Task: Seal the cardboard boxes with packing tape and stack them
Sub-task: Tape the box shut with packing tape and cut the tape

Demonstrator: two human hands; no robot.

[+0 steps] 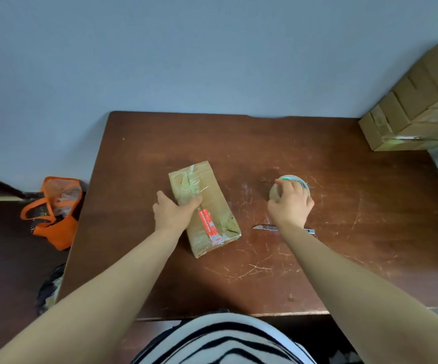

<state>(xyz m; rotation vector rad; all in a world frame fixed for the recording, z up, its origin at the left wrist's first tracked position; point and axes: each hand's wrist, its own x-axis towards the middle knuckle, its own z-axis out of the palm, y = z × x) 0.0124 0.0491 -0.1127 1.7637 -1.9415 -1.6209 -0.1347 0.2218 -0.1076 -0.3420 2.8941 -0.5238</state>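
A flat cardboard box lies on the table, already partly wrapped in clear tape and bearing a red label. My left hand grips it by its left edge, thumb laid across the top and the fingers down the side, the forearm reaching straight out from the body.

Well to the right of that grip, my right hand is curled down over the tape roll, which stands on the table; the fingers clasp its rim from above with the wrist arched. Just under that wrist lies a knife, blade end pointing toward the box.

I judge the step to be taking up the tape for another strip. Next I would need to lift the roll, find its free end and bring it across to the box while the left hand steadies it.

Far beyond the right hand, a stack of boxes stands at the table's corner. An orange bag sits on the floor left of the left hand.
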